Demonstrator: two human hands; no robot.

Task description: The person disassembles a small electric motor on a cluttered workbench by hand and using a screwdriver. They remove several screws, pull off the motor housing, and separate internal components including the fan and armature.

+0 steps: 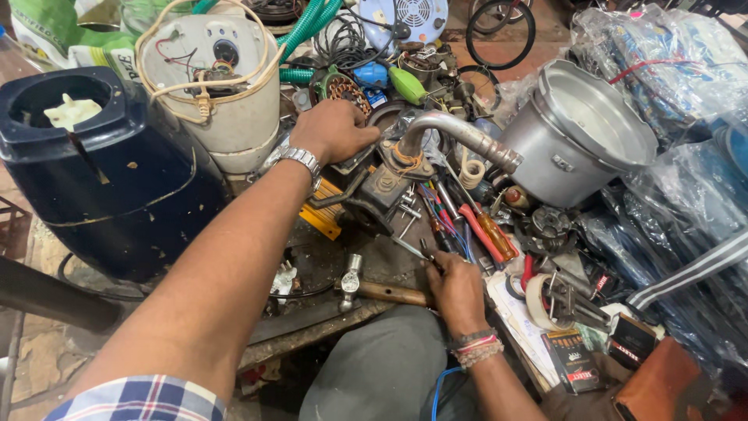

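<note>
Clutter covered the workbench point(327, 269) as you leaned over it, both bare arms stretched out. Your left hand point(333, 129), a metal watch point(300, 161) on its wrist, sat at about eleven o'clock from the bench's middle, fingers curled tight over the top of a dark, greasy cast-metal pump body point(382, 187). A bent grey metal pipe point(460, 134) rose from that pump and swept toward two o'clock, ending just beside a dull aluminium pot point(580, 132) lying tilted on its side. Your right hand point(456, 288), with beaded bands at the wrist, lay at five o'clock from the pump, fingers drawn narrow around a thin metal tool point(408, 248) whose tip pointed toward ten o'clock; its exact kind could not be told. A wooden-handled hammer point(374, 290) lay on the bench, touching or just beside that hand at its nine o'clock. Screwdrivers with red and orange handles point(491, 234) were scattered at one o'clock from the right hand, near a roll of pale tape point(539, 300). A large navy-blue plastic housing point(109, 171) stood at nine o'clock, with a cream-coloured cylindrical appliance wrapped in cord point(218, 78) behind it.
</note>
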